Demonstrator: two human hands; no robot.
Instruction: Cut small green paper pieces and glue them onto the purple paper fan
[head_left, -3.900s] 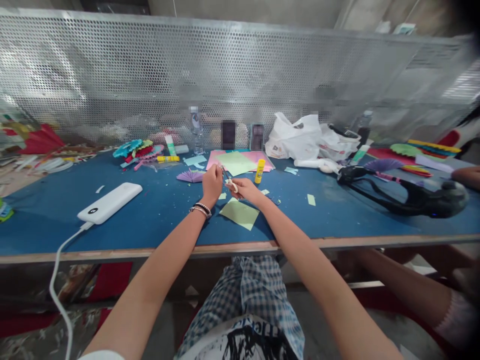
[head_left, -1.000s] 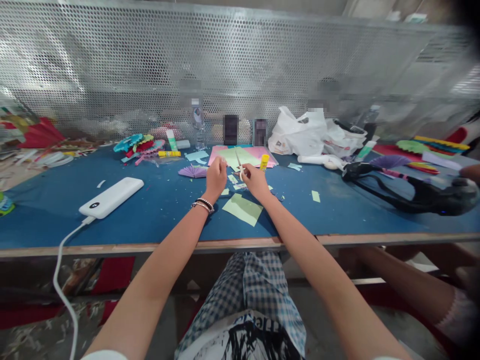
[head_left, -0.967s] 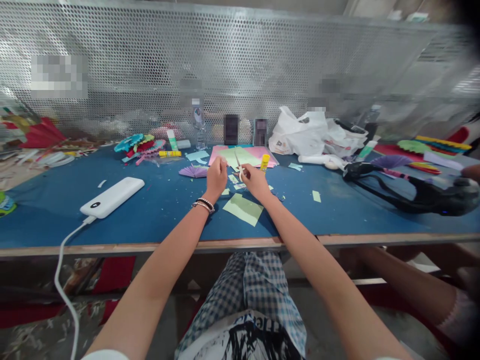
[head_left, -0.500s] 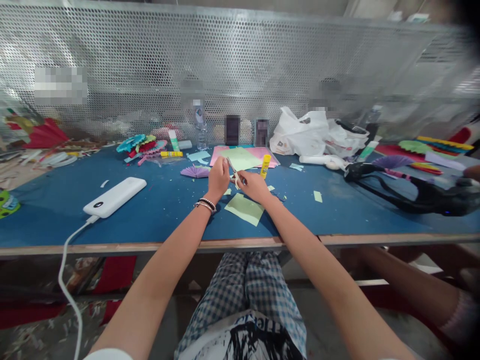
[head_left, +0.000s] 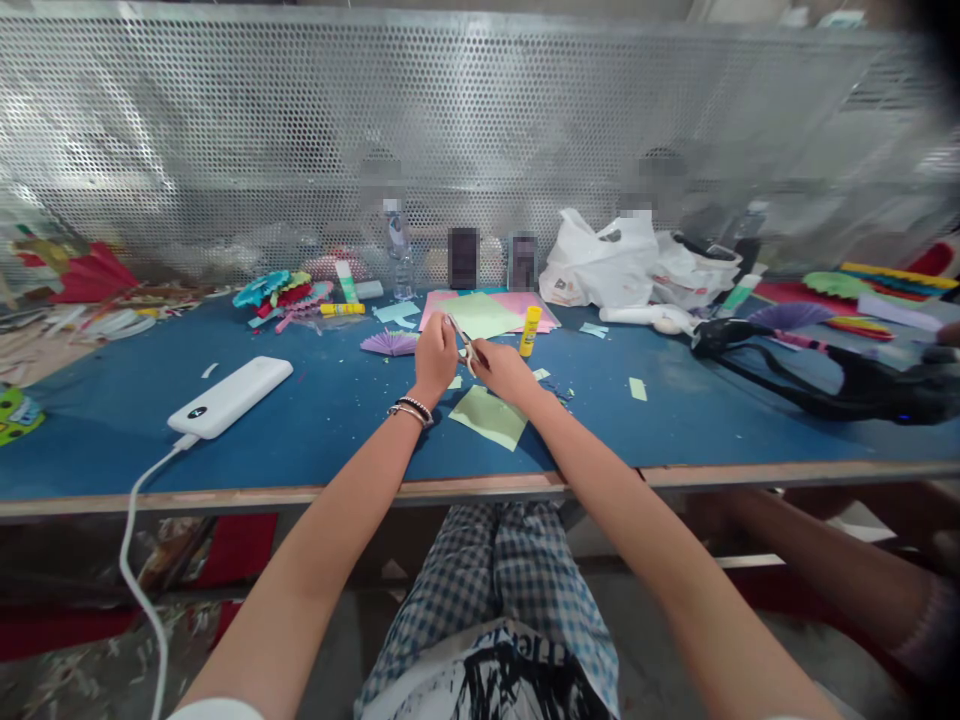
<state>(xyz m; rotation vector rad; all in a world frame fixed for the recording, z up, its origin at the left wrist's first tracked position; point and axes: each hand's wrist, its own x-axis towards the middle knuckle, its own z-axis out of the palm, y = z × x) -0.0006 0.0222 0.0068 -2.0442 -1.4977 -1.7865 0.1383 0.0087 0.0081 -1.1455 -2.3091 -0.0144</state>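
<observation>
A small pair of scissors [head_left: 468,352] is in my right hand [head_left: 501,366], its blades angled up and left toward my left hand [head_left: 436,356]. My left hand's fingers are pinched close to the blades; what they hold is too small or hidden to make out. Below the hands lies a pale green paper sheet [head_left: 489,418]. Just right of them a yellow glue stick [head_left: 530,332] stands upright. A folded purple paper fan [head_left: 388,343] rests left of my left hand. Behind both hands are stacked pink and green sheets [head_left: 480,315].
A white power bank [head_left: 231,397] with a cable lies at left. White plastic bags [head_left: 600,262] and a black strapped headset [head_left: 817,370] are at right. A water bottle [head_left: 400,255] and two phones stand at the back. Another person's leg [head_left: 832,570] shows at lower right.
The view has shifted very slightly. Both hands stay together in nearly the same place, and the scissor blades have shifted a little against my left fingers.
</observation>
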